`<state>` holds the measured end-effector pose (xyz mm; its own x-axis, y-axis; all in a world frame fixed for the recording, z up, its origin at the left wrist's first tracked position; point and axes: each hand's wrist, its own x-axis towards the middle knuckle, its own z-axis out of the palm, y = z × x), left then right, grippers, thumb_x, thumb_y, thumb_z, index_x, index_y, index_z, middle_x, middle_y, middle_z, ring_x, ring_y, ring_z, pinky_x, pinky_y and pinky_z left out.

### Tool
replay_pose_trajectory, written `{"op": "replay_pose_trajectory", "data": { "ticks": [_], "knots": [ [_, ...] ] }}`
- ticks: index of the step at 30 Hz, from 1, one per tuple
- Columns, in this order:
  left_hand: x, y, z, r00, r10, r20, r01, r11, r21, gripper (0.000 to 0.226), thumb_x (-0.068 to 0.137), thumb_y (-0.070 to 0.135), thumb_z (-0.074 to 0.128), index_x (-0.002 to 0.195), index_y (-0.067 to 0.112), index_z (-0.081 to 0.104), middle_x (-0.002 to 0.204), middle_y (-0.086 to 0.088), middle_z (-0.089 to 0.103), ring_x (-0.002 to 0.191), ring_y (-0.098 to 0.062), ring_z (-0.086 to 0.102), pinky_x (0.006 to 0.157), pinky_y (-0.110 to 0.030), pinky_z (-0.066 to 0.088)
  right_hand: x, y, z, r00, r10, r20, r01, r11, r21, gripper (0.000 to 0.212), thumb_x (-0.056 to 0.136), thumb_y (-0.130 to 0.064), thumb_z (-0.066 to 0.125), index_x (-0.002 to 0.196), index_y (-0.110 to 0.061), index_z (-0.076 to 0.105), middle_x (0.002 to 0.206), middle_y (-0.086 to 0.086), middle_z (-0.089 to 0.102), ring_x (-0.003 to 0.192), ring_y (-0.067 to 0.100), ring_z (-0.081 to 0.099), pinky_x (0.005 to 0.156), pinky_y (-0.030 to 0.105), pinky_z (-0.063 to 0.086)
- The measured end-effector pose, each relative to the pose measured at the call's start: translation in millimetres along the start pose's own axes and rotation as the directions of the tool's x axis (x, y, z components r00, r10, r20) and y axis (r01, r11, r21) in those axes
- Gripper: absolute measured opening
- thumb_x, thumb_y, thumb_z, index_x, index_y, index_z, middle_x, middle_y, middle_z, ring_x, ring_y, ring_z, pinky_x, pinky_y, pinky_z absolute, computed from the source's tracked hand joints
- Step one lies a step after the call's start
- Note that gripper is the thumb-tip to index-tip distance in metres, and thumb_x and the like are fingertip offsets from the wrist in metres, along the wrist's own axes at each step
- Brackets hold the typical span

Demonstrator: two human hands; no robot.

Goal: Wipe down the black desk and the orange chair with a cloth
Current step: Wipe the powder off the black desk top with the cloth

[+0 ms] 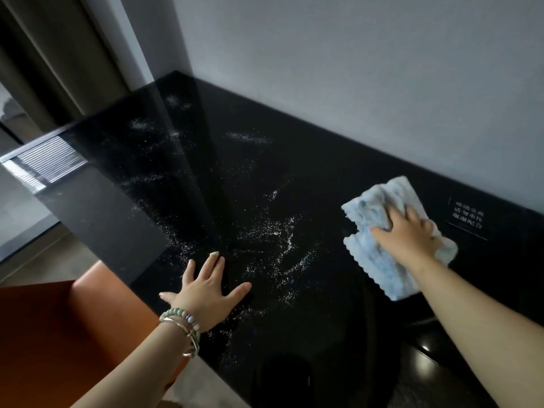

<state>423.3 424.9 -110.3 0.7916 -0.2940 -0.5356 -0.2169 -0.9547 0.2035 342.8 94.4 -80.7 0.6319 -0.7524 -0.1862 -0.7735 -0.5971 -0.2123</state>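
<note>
Blue cloth (374, 263) lies on the black worktop (294, 172), pressed under the spread right hand (409, 240) — the wiping step, I think. Left hand (206, 293) rests flat, empty. Next it should sweep left through white crumbs (282, 242).

place: furnished room, hotel-like | cues: black desk (323, 172) with printed notice (468, 215), curtain (59, 54), orange chair (59, 334)

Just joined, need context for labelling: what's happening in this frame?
A person is wiping a black desk. The right hand presses a light blue cloth flat on its right part. The left hand rests flat near the front edge. White specks lie scattered over the middle and left, not yet wiped. The orange chair stands at lower left, untouched.
</note>
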Motion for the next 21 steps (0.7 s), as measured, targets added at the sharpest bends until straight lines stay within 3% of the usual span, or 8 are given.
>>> {"op": "replay_pose_trajectory", "data": {
  "ticks": [1, 3, 7, 11, 13, 16, 18, 21],
  "knots": [
    [0, 0, -1, 1.000, -0.001, 0.003, 0.001, 1.000, 0.000, 0.095, 0.066, 0.087, 0.020, 0.146, 0.039, 0.002, 0.150, 0.028, -0.014, 0.142, -0.018, -0.016, 0.100, -0.074, 0.008, 3, 1, 4, 0.995, 0.030, 0.096, -0.025, 0.998, -0.054, 0.053, 0.085, -0.049, 0.039, 0.136, -0.044, 0.025, 0.142, -0.002, 0.029, 0.124, 0.031, 0.029, 0.097, 0.053, 0.029],
    [1, -1, -4, 1.000, -0.005, 0.010, 0.005, 1.000, -0.006, 0.093, 0.067, 0.087, 0.022, 0.146, 0.040, 0.003, 0.150, 0.029, -0.011, 0.142, -0.018, -0.014, 0.101, -0.073, 0.010, -3, -8, 19, 0.996, -0.027, 0.083, 0.034, 0.995, -0.096, 0.052, 0.084, -0.050, 0.037, 0.135, -0.045, 0.024, 0.140, -0.004, 0.029, 0.126, 0.028, 0.028, 0.097, 0.053, 0.028],
    [2, -2, -6, 1.000, -0.007, 0.025, 0.007, 1.000, -0.006, 0.094, 0.066, 0.088, 0.021, 0.146, 0.040, 0.004, 0.150, 0.030, -0.011, 0.142, -0.019, -0.014, 0.101, -0.073, 0.013, -53, -48, 55, 0.947, -0.319, 0.030, 0.320, 0.934, -0.160, 0.049, 0.083, -0.044, 0.045, 0.130, -0.043, 0.037, 0.138, -0.009, 0.036, 0.121, 0.026, 0.032, 0.094, 0.045, 0.029],
    [2, -1, 2, 1.000, -0.026, -0.006, 0.026, 1.000, 0.009, 0.079, 0.079, 0.077, 0.024, 0.145, 0.041, 0.000, 0.151, 0.028, -0.013, 0.142, -0.016, -0.015, 0.103, -0.071, 0.012, -100, -64, 72, 0.758, -0.649, 0.067, 0.650, 0.759, 0.007, 0.046, 0.077, -0.040, 0.051, 0.122, -0.045, 0.049, 0.126, -0.018, 0.047, 0.111, 0.019, 0.041, 0.088, 0.035, 0.030],
    [3, -1, 3, 0.999, -0.032, -0.016, 0.032, 0.999, 0.019, 0.068, 0.087, 0.068, 0.023, 0.145, 0.041, -0.002, 0.151, 0.027, -0.015, 0.142, -0.016, -0.016, 0.103, -0.070, 0.012, -100, -61, 61, 0.698, -0.715, 0.046, 0.709, 0.698, 0.096, 0.043, 0.075, -0.037, 0.055, 0.118, -0.040, 0.058, 0.118, -0.015, 0.056, 0.105, 0.021, 0.047, 0.086, 0.033, 0.034],
    [0, -4, 4, 0.996, -0.001, -0.091, 0.004, 0.999, 0.033, 0.060, 0.092, 0.058, 0.022, 0.145, 0.041, -0.002, 0.152, 0.023, -0.017, 0.142, -0.018, -0.015, 0.104, -0.070, 0.010, -73, -34, 42, 0.825, -0.524, -0.210, 0.546, 0.836, 0.056, 0.045, 0.075, -0.030, 0.062, 0.120, -0.024, 0.063, 0.120, 0.003, 0.061, 0.109, 0.033, 0.052, 0.090, 0.041, 0.040],
    [-6, -9, 8, 0.977, 0.081, -0.196, -0.060, 0.992, 0.114, 0.060, 0.093, 0.056, 0.022, 0.145, 0.039, -0.003, 0.152, 0.020, -0.017, 0.142, -0.020, -0.016, 0.103, -0.070, 0.005, -57, -11, 30, 0.950, -0.270, -0.154, 0.269, 0.963, -0.029, 0.050, 0.085, -0.039, 0.053, 0.134, -0.031, 0.047, 0.135, 0.002, 0.049, 0.121, 0.032, 0.042, 0.094, 0.044, 0.035],
    [-15, -20, 15, 0.950, 0.155, -0.273, -0.115, 0.981, 0.159, 0.061, 0.094, 0.053, 0.022, 0.147, 0.035, -0.003, 0.154, 0.017, -0.015, 0.142, -0.019, -0.017, 0.107, -0.065, 0.002, -59, 0, 37, 0.997, -0.081, -0.017, 0.078, 0.988, -0.131, 0.045, 0.088, -0.054, 0.032, 0.133, -0.049, 0.029, 0.138, -0.010, 0.035, 0.125, 0.025, 0.027, 0.097, 0.053, 0.028]
  ]
}}
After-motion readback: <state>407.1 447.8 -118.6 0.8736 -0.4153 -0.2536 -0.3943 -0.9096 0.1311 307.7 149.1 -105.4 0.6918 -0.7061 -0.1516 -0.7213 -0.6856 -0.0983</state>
